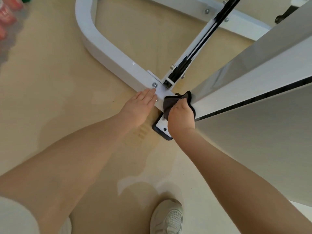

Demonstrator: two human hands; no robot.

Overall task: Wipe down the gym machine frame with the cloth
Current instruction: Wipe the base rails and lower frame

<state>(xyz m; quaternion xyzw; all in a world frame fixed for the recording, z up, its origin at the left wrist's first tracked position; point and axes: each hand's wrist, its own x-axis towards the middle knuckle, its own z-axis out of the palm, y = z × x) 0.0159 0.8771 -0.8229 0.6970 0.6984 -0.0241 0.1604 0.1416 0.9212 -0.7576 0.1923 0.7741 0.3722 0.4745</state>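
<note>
The white gym machine frame (108,49) lies on the floor as a curved base tube that runs down to a bolted joint in the middle of the view. My right hand (181,116) grips a dark grey cloth (170,102) and holds it against the frame just below the joint. My left hand (141,105) rests flat on the tube beside a bolt (154,84), fingers straight. The fingers of my right hand are hidden behind the hand itself.
A wide white upright post (253,70) rises at the right. A thin white bar with black cables (199,43) slants up from the joint. A black foot cap (162,132) ends the tube. My shoe (168,217) stands on the beige floor. Red objects (6,14) sit top left.
</note>
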